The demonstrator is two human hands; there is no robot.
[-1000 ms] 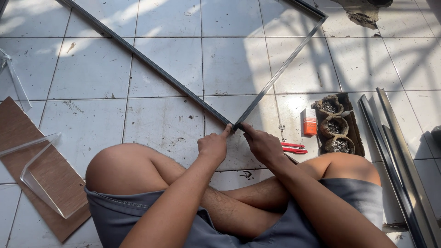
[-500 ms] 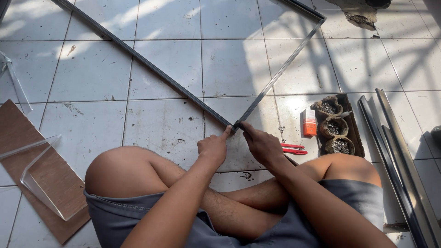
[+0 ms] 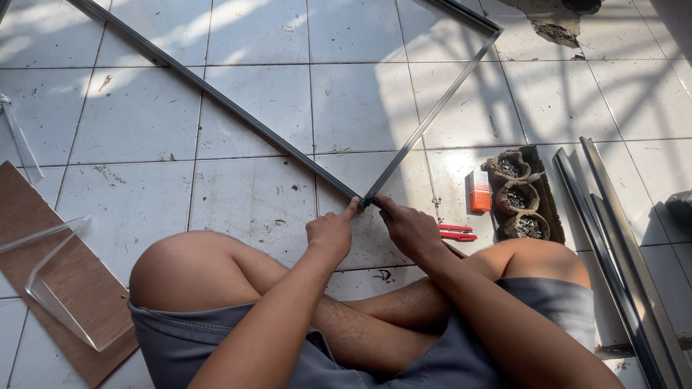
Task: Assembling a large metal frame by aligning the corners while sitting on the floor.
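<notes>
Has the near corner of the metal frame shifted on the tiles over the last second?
No. The frame corner sits just left of the same tile joint, level with the orange box, pinched by left hand and right hand.

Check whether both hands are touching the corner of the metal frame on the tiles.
Touching. The head view shows the left hand and right hand with fingertips pressed on the metal frame where its two bars meet at the near corner.
</notes>
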